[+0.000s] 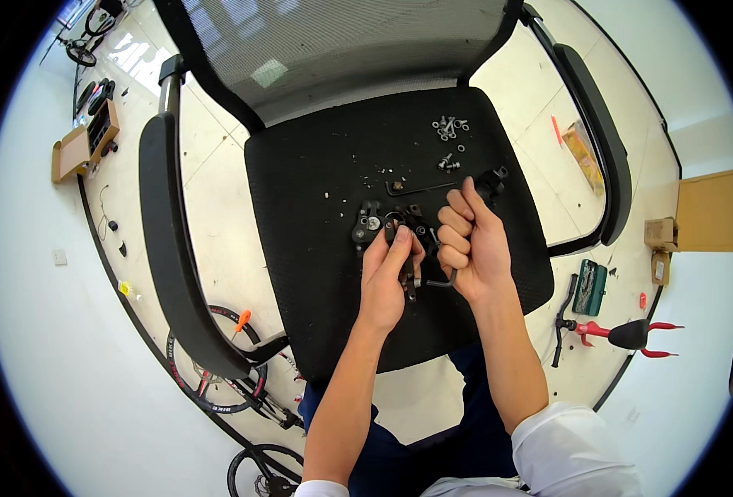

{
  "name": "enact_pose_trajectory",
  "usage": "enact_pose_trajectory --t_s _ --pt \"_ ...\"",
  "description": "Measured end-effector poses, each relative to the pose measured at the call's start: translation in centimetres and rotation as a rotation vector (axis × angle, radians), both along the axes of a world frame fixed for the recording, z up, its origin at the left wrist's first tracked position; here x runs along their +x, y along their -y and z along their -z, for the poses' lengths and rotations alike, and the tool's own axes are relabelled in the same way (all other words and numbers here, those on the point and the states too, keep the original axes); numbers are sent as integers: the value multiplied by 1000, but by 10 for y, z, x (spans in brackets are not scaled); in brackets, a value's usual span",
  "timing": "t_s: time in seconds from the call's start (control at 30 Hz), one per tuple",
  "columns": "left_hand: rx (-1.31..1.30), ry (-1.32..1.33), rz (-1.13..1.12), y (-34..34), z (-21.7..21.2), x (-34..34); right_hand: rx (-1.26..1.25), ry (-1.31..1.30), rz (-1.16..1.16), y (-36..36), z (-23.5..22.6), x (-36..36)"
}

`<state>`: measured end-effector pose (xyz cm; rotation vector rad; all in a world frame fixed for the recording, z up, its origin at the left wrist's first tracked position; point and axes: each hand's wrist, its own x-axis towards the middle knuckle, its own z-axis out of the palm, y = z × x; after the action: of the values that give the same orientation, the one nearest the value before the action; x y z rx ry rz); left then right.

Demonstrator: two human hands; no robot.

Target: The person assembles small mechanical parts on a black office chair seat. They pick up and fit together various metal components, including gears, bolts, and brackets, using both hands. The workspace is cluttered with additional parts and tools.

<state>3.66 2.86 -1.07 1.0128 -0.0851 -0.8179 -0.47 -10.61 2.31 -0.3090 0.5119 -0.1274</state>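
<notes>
**Both hands on the small black part**

On the chair seat (316, 248), the left hand (387, 277) pinched the black metal part (383, 225) at its near edge; just right, the right hand (470, 244) fisted round a hex key (441, 283), its shaft pointing left toward the part.

Open brown cardboard box (74, 149) far left – smaller brown carton (660, 233) right, both on floor.

— What surrounds the black office chair (316, 190) on the pale tiled floor (217, 166)?
— A bicycle wheel (217, 373) with a red-marked rim lies at lower left; a cardboard box (80, 145) sits at upper left.
— And to the right?
— A green tool case (590, 287) lies beside a red-and-black tool (627, 333), with loose screws and washers (449, 127) scattered on the chair's seat.
</notes>
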Motion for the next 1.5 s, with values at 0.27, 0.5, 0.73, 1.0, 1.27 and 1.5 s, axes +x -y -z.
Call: enact_pose_trajectory --t_s 0.27,0.5,0.73,1.0,1.27,1.5 --pt "-69 -131 -16 5 2 -4 -45 -77 -21 -4 4 3" --pt "-110 -226 26 9 -3 -8 -184 -90 -41 2 0 1" --pt "9 -302 23 15 1 -13 -468 -65 -78 0 -1 1" --pt "97 -339 -5 23 -2 -21 -670 59 -90 -1 6 -2" --pt "33 -385 150 9 -6 -3 -604 70 -267 -1 0 -3" --pt "268 -47 11 16 5 -3 -457 145 -273 -18 5 -1"
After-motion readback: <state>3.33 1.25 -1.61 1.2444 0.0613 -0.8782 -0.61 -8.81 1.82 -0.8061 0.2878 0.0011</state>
